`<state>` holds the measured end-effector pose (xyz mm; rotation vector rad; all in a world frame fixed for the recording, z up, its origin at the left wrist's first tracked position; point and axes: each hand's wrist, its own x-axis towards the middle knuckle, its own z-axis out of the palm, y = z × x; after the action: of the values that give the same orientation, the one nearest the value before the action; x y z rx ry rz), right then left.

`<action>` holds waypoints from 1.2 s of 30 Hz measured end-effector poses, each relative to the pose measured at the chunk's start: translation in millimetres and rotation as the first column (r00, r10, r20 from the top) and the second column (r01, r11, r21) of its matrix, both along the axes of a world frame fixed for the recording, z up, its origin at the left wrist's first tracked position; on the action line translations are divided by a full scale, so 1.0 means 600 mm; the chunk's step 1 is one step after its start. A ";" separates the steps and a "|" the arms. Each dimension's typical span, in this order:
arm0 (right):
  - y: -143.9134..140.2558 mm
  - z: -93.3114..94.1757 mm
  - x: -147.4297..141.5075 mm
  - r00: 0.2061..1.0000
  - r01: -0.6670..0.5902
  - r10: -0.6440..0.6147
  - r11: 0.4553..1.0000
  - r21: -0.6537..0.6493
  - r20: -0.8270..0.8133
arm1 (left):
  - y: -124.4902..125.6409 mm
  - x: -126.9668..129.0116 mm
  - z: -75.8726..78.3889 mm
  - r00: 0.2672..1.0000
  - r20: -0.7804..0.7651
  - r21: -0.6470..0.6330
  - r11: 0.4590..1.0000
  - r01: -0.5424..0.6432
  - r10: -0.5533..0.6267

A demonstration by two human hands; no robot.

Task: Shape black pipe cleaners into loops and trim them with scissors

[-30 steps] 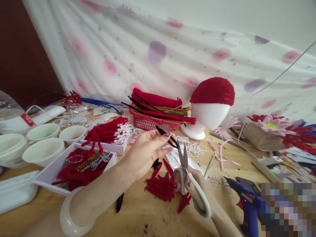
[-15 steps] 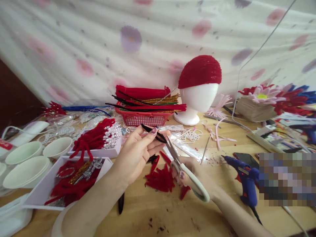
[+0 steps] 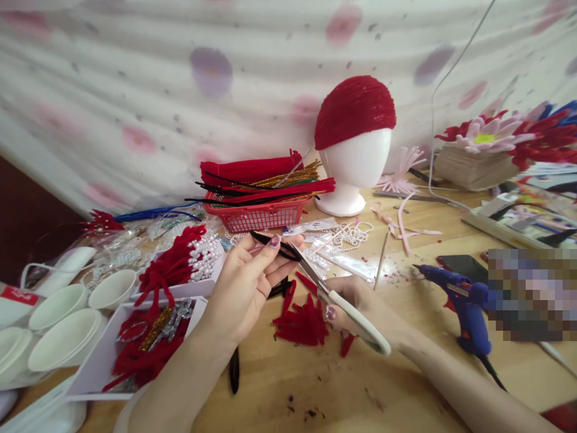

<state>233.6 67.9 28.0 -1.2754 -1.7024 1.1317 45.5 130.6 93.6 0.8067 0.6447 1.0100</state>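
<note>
Taking the black strip (image 3: 264, 239) as the clock's centre: it is slim, dark and soft-looking, with a narrow tip toward 10 o'clock, and seems doubled at its other end. The left hand (image 3: 252, 273) pinches it between thumb and fingers, above the worktop (image 3: 387, 391). The right hand (image 3: 360, 300) grips the scissors (image 3: 356, 319), blades aimed toward 10 and reaching the strip's lower end — whether they bite into it I cannot tell.

Red pieces (image 3: 302, 322) lie heaped at 5 o'clock, just beside the right hand, and a second black piece (image 3: 234, 371) lies near 7, close to the left forearm. Plain wood shows at 6, scattered with dark crumbs, and also between the right forearm and the glue gun (image 3: 466, 300) toward 3. A white box (image 3: 85, 376) bounds the left arm at 8, its rim near the forearm. The red basket (image 3: 261, 218) stands just beyond the fingers at 12 — the foam head (image 3: 360, 159) at 2.
</note>
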 end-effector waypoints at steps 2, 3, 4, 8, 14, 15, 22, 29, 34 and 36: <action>0.001 0.002 0.000 1.000 0.012 -0.012 1.000 0.000 0.027 | 0.001 0.000 -0.001 1.000 -0.002 0.010 1.000 -0.003 0.003; 0.001 0.002 0.000 0.999 0.014 -0.014 1.000 -0.007 0.031 | 0.001 0.000 -0.002 1.000 -0.002 0.015 1.000 -0.004 0.004; 0.002 0.003 -0.001 0.999 0.017 -0.017 1.000 -0.013 0.033 | 0.001 -0.001 -0.002 1.000 -0.001 0.018 1.000 -0.006 0.006; 0.002 0.002 0.000 0.999 0.026 -0.026 1.000 -0.002 0.044 | 0.002 -0.003 -0.002 1.000 -0.003 0.012 1.000 0.000 0.000; -0.003 -0.010 0.004 1.000 0.021 -0.022 0.995 -0.094 -0.010 | 0.004 -0.005 -0.001 1.000 -0.001 0.000 1.000 0.007 -0.007; -0.003 -0.011 0.004 1.000 0.023 -0.023 0.996 -0.085 -0.009 | 0.004 -0.005 0.000 1.000 0.000 -0.004 1.000 0.007 -0.007; 0.001 -0.011 0.004 0.999 -0.004 0.003 0.999 0.036 0.041 | 0.004 -0.005 0.004 0.999 -0.053 0.039 0.999 -0.010 0.012; 0.001 -0.001 -0.001 1.000 0.003 -0.003 0.999 -0.053 0.002 | -0.001 -0.003 0.001 0.996 -0.074 0.071 0.996 -0.045 0.050; 0.003 0.005 0.000 0.998 0.041 -0.039 0.998 -0.040 0.054 | -0.002 -0.005 0.000 0.995 -0.089 0.080 0.996 -0.044 0.051; 0.004 0.008 0.000 0.999 0.038 -0.036 0.998 -0.057 0.040 | -0.002 -0.006 0.000 0.994 -0.099 0.079 0.996 -0.047 0.055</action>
<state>233.5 70.2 33.0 -1.3681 -1.6782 1.1486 42.2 129.5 93.8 0.9175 0.7195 1.0503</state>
